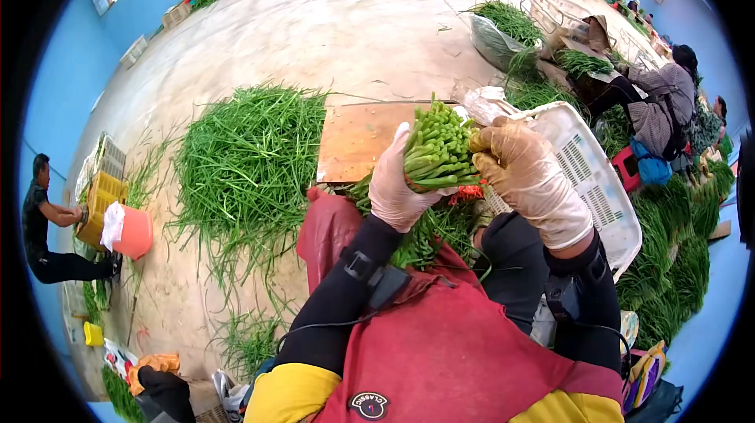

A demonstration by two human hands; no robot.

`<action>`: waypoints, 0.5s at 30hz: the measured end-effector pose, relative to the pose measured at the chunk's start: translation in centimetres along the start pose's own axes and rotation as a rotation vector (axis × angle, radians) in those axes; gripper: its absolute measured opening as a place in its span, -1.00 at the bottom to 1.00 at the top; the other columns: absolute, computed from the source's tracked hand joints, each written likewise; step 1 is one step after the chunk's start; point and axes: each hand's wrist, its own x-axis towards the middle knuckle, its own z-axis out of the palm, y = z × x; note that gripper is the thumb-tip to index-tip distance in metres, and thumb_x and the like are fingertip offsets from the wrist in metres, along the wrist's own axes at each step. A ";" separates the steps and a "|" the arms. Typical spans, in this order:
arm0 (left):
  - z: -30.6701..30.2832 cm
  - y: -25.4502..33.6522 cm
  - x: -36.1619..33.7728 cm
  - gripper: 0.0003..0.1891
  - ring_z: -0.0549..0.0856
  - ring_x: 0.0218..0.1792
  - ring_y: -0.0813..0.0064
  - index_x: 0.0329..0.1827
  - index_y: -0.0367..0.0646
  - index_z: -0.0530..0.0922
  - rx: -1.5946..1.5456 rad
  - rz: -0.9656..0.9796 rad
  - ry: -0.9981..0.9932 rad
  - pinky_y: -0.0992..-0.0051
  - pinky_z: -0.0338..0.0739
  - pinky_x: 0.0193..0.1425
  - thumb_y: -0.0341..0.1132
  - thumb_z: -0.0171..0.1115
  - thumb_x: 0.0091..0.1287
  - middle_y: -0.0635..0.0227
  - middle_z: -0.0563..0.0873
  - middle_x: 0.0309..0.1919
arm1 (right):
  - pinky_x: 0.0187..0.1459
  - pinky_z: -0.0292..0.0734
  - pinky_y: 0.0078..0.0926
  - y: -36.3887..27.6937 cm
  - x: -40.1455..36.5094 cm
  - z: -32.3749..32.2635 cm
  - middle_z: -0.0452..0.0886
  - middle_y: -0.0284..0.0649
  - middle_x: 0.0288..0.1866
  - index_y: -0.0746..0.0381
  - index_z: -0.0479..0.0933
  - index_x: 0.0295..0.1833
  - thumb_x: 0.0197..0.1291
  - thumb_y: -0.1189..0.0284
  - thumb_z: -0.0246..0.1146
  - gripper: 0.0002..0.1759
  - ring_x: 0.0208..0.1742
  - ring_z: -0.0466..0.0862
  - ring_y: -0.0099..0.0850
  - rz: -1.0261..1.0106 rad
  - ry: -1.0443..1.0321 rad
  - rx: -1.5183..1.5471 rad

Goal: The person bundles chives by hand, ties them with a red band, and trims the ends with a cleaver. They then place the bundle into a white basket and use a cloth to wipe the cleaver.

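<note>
A thick bunch of green stalks (440, 147) is held up in front of me, its cut ends facing up toward the camera. My left hand (397, 187), in a thin pale glove, is wrapped round the left side of the bunch. My right hand (531, 175), gloved too with yellow-brown stained fingertips, is closed with its fingertips against the bunch's right edge. Whether it pinches a single stalk is hidden. Behind the bunch lies a wooden board (358, 140). Some orange-red ties (469, 192) show just below the bunch, between my hands.
A large heap of loose green stalks (248, 155) lies on the floor to the left. A white plastic crate (590, 179) stands at my right. Bundled greens (668, 242) cover the floor beyond it. One person (661, 92) sits at right; another person (49, 218) bends by a pink bucket (132, 232).
</note>
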 end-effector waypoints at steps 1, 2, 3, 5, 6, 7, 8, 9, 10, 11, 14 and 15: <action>0.1 -0.3 -0.1 0.10 0.59 0.17 0.34 0.43 -0.34 0.21 -0.070 -0.013 -0.015 0.38 0.46 0.29 -0.14 0.69 -0.17 0.14 0.55 0.20 | -0.18 0.51 -0.28 -0.1 0.1 -0.2 0.57 -0.09 -0.33 0.27 0.60 -0.16 0.08 0.56 0.32 -0.83 -0.25 0.61 -0.12 -0.001 0.001 0.000; 0.2 -0.4 -0.2 0.10 0.59 0.17 0.34 0.43 -0.34 0.21 -0.069 -0.013 -0.015 0.38 0.46 0.29 -0.14 0.69 -0.17 0.14 0.55 0.20 | -0.21 0.51 -0.30 -0.3 0.1 -0.2 0.59 -0.09 -0.35 0.29 0.62 -0.16 0.10 0.52 0.33 -0.83 -0.28 0.62 -0.16 0.012 -0.026 -0.041; 0.2 -0.5 -0.3 0.08 0.59 0.17 0.20 0.38 -0.29 0.26 -0.059 -0.016 0.021 0.31 0.46 0.27 -0.08 0.69 -0.22 0.06 0.54 0.21 | -0.23 0.52 -0.32 -0.3 0.2 -0.3 0.60 -0.08 -0.36 0.30 0.63 -0.17 0.12 0.49 0.34 -0.83 -0.31 0.63 -0.21 0.026 -0.053 -0.082; 0.2 -0.3 -0.4 0.06 0.59 0.17 0.06 0.33 -0.25 0.32 -0.050 -0.016 0.054 0.25 0.47 0.25 -0.03 0.70 -0.27 -0.02 0.53 0.23 | -0.28 0.51 -0.35 0.5 1.0 -0.6 0.62 -0.07 -0.39 0.31 0.65 -0.18 0.14 0.44 0.35 -0.82 -0.36 0.62 -0.28 0.088 -0.181 0.001; 0.0 -0.1 -0.3 0.06 0.58 0.18 0.21 0.37 -0.29 0.27 -0.052 -0.005 0.023 0.32 0.46 0.27 -0.12 0.69 -0.21 0.06 0.54 0.21 | -0.33 0.50 -0.38 0.6 1.6 -0.9 0.64 -0.07 -0.42 0.32 0.66 -0.18 0.16 0.40 0.36 -0.79 -0.41 0.62 -0.36 0.148 -0.309 0.085; -0.3 0.1 -0.2 0.06 0.58 0.18 0.35 0.42 -0.34 0.23 -0.054 0.004 -0.007 0.39 0.44 0.30 -0.22 0.68 -0.15 0.14 0.55 0.20 | -0.33 0.50 -0.38 0.4 2.2 -1.2 0.64 -0.07 -0.42 0.32 0.66 -0.18 0.16 0.40 0.36 -0.79 -0.41 0.62 -0.36 0.149 -0.308 0.084; -0.4 0.3 -0.1 0.06 0.58 0.18 0.35 0.42 -0.34 0.23 -0.054 0.004 -0.007 0.39 0.44 0.30 -0.22 0.68 -0.15 0.14 0.55 0.20 | -0.36 0.49 -0.41 -0.4 2.9 -1.7 0.65 -0.08 -0.44 0.33 0.67 -0.20 0.17 0.37 0.37 -0.77 -0.43 0.61 -0.42 0.229 -0.386 0.050; -0.4 0.5 0.1 0.05 0.58 0.19 0.35 0.41 -0.33 0.23 -0.105 -0.019 -0.037 0.39 0.44 0.30 -0.23 0.68 -0.15 0.14 0.55 0.21 | -0.38 0.49 -0.45 -0.9 3.3 -2.0 0.66 -0.09 -0.46 0.34 0.67 -0.21 0.19 0.34 0.38 -0.75 -0.46 0.59 -0.49 0.310 -0.463 0.016; -0.4 0.6 0.1 0.04 0.58 0.19 0.35 0.41 -0.33 0.23 -0.156 -0.042 -0.066 0.39 0.43 0.31 -0.25 0.68 -0.14 0.14 0.55 0.21 | -0.36 0.49 -0.51 0.1 3.3 -1.5 0.68 -0.19 -0.45 0.35 0.67 -0.19 0.17 0.36 0.40 -0.75 -0.43 0.58 -0.55 0.345 -0.456 0.181; -0.5 0.6 0.1 0.04 0.58 0.19 0.35 0.41 -0.33 0.23 -0.158 -0.041 -0.065 0.39 0.43 0.31 -0.25 0.68 -0.14 0.14 0.55 0.21 | -0.36 0.49 -0.51 0.8 3.0 -1.0 0.68 -0.19 -0.45 0.35 0.67 -0.19 0.17 0.36 0.40 -0.75 -0.43 0.58 -0.55 0.345 -0.455 0.179; -0.8 0.4 -0.1 0.04 0.57 0.20 0.35 0.42 -0.33 0.23 -0.146 -0.017 -0.059 0.38 0.44 0.31 -0.26 0.68 -0.15 0.14 0.55 0.21 | -0.37 0.48 -0.56 1.9 2.3 -0.4 0.66 -0.31 -0.43 0.41 0.65 -0.23 0.15 0.48 0.40 -0.82 -0.39 0.55 -0.62 0.295 -0.361 0.481; -0.9 0.5 -0.1 0.03 0.57 0.20 0.36 0.41 -0.33 0.24 -0.137 0.009 -0.056 0.38 0.44 0.31 -0.27 0.68 -0.15 0.14 0.55 0.21 | -0.37 0.48 -0.56 1.7 2.2 -0.1 0.66 -0.31 -0.43 0.41 0.65 -0.23 0.15 0.48 0.40 -0.82 -0.39 0.55 -0.62 0.293 -0.366 0.483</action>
